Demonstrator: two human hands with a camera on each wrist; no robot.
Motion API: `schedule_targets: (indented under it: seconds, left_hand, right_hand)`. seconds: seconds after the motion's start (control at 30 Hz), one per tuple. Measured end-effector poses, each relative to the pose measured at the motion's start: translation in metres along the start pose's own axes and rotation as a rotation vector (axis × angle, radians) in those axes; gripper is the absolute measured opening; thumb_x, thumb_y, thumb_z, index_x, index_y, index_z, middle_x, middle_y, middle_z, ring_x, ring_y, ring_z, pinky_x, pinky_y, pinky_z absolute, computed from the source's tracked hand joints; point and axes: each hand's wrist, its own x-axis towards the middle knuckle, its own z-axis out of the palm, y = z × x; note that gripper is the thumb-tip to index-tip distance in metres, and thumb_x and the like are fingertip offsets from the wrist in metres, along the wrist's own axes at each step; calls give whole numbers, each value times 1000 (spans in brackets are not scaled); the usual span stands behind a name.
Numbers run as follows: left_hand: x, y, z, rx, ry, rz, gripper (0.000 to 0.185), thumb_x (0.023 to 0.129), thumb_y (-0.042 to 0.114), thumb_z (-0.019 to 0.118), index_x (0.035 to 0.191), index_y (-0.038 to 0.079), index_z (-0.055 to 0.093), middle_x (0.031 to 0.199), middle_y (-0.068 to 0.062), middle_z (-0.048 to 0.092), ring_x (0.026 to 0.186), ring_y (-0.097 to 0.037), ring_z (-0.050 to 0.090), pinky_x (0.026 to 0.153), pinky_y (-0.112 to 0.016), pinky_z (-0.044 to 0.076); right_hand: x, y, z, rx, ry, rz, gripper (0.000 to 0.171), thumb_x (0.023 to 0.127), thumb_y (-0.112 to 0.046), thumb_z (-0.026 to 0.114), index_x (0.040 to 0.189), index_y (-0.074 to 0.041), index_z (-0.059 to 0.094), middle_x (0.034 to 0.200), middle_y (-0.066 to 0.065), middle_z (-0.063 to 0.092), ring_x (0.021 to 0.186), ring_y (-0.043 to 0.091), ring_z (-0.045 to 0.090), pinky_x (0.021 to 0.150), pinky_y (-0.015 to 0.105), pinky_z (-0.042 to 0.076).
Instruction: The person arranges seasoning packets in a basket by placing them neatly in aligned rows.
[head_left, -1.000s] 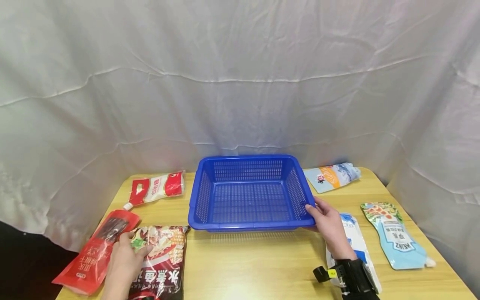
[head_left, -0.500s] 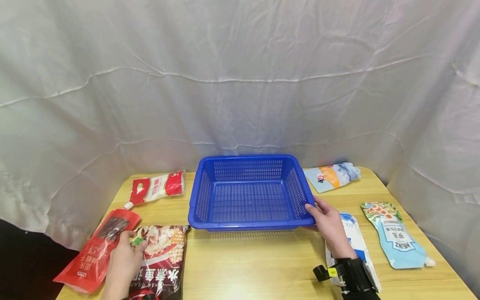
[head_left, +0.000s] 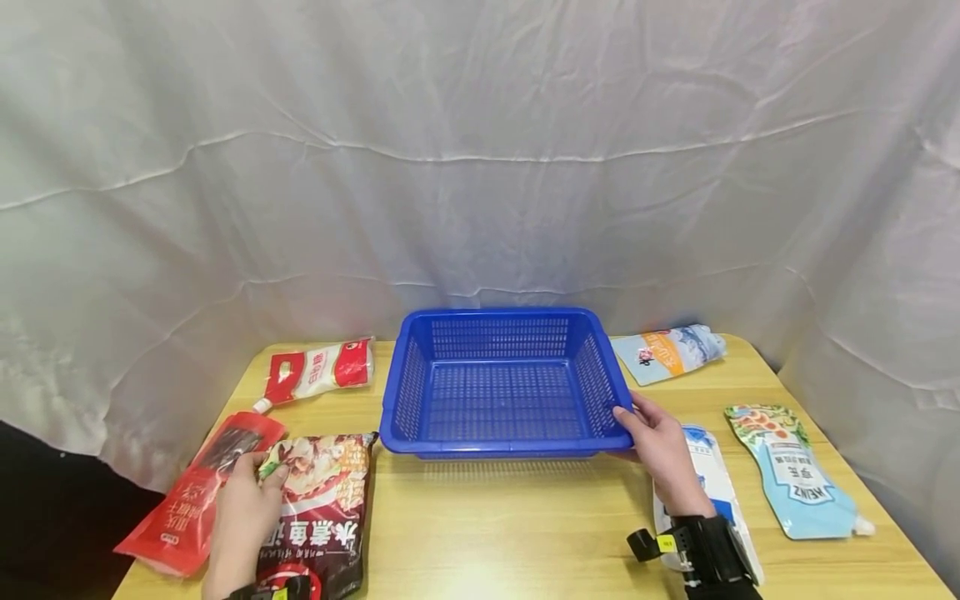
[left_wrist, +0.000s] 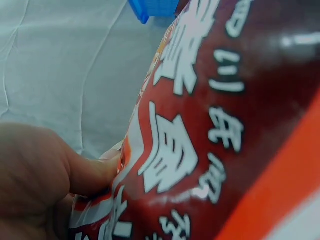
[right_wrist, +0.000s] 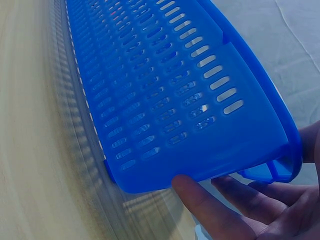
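Observation:
At the table's left, my left hand (head_left: pixel 246 512) pinches the upper left edge of a dark red food bag (head_left: pixel 322 508) printed with a dish and white characters. In the left wrist view the thumb presses on the bag (left_wrist: pixel 170 145), which fills much of the picture. My right hand (head_left: pixel 660 450) grips the right front corner of a blue plastic basket (head_left: pixel 510 447), thumb over the rim. The right wrist view has the fingers (right_wrist: pixel 210 207) under the basket's slotted wall (right_wrist: pixel 165 100). Nothing lies inside the basket.
Left on the wooden table (head_left: pixel 480 533) lie a red packet (head_left: pixel 191 500) and a red-white spouted pouch (head_left: pixel 318 371). To the right lie a blue-orange pouch (head_left: pixel 671 354), a light blue Heinz pouch (head_left: pixel 798 475) and a white-blue packet (head_left: pixel 708 475), partly under the right wrist. A grey curtain (head_left: pixel 480 167) hangs behind.
The bag's upper edge has risen a little in my left hand, and the bag now looks tilted. My right hand stays on the basket's corner.

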Motion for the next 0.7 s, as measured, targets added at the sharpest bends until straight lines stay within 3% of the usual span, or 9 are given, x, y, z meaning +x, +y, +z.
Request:
schedule_targets:
  seconds: [0.43,0.7]
  left_hand:
    - [-3,24,-12,-154,159,-51,54,110,23,50,151,-7,35,141,-40,46,124,-53,49,100,-68,42]
    - [-6,37,-20,-207,190,-23,54,110,25,50,151,-7,37,141,-37,48,121,-49,51,95,-64,45]
  right_hand:
    - [0,-1,0,1,-9,1,65,109,-31,55,163,-4,30,152,29,49,95,15,73,81,34,63]
    - [0,0,-1,0,-10,-3,65,109,-31,55,163,-4,30,152,29,49,96,15,73,82,35,63]
